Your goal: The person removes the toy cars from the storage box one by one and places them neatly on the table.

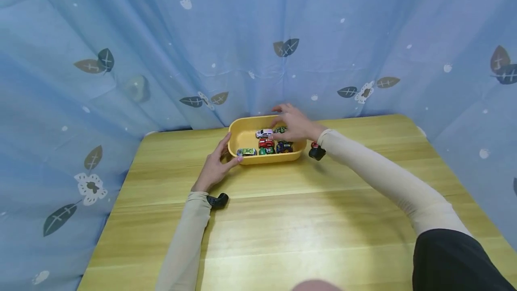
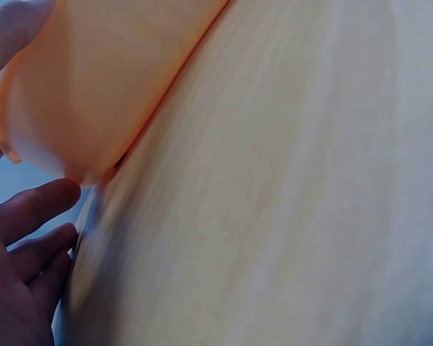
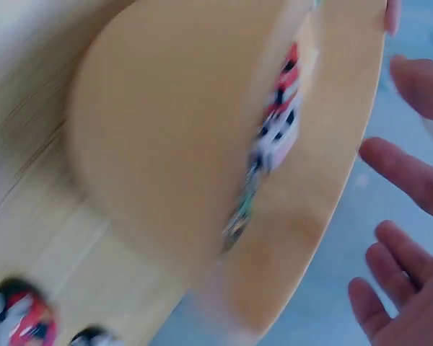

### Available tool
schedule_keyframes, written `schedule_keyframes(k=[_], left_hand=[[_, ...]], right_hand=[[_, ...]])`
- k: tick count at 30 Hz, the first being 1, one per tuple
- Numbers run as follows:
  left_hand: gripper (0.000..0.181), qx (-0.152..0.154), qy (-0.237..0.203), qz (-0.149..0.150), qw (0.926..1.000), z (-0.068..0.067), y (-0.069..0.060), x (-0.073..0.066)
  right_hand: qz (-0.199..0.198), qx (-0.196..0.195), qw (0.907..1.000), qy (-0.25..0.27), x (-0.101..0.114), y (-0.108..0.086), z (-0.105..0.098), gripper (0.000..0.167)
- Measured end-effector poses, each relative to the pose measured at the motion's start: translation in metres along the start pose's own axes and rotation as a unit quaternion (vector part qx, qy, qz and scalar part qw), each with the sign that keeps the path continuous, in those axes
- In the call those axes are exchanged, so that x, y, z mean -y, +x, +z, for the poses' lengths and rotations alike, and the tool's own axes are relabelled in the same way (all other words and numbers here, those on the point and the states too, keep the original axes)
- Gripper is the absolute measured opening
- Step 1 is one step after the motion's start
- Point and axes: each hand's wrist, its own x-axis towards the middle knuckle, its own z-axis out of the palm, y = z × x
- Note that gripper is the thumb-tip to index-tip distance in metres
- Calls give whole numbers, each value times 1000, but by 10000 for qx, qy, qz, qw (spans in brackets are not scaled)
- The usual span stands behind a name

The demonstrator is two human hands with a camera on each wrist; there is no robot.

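Observation:
A yellow bin (image 1: 268, 160) holds several small toy cars, among them a white one (image 1: 264, 133), a red one (image 1: 266, 143) and a green one (image 1: 246, 152). My left hand (image 1: 214, 169) grips the bin's left end, thumb at the front wall and fingers at the side; the left wrist view shows the hand (image 2: 22, 267) against the bin (image 2: 94, 79). Over the bin's right part is my right hand (image 1: 296, 124), its fingers spread. In the right wrist view this hand (image 3: 411, 288) is beside the bin's rim (image 3: 332, 180), holding nothing visible.
On the wooden table (image 1: 262, 228), a red toy car (image 1: 314, 144) lies right of the bin, partly hidden by the wrist camera (image 1: 317, 152). The right wrist view shows a red car (image 3: 20, 313) and a dark one (image 3: 94, 336) outside the bin. A blue curtain (image 1: 250, 21) hangs behind.

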Motion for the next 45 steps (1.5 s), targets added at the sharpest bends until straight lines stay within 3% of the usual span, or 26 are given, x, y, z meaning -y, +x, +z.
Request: schedule_keyframes(k=[8,16,32,45], left_hand=[[95,29,-36,-11,10000,1,-3,1],[94,-20,-11,60,10000,0,0,1],[95,25,-29,32,10000,-2,-2,-3],[94,58,-68,54,9999,-1,-3,1]], right_hand=[[33,1296,9904,-478,38,27,8,46],[84,1849,9770,-1058,63,56,13,51],[322,2047,9722,-1094,65,71,27,46],[479,2202,9675,-1144,72,76,32,30]])
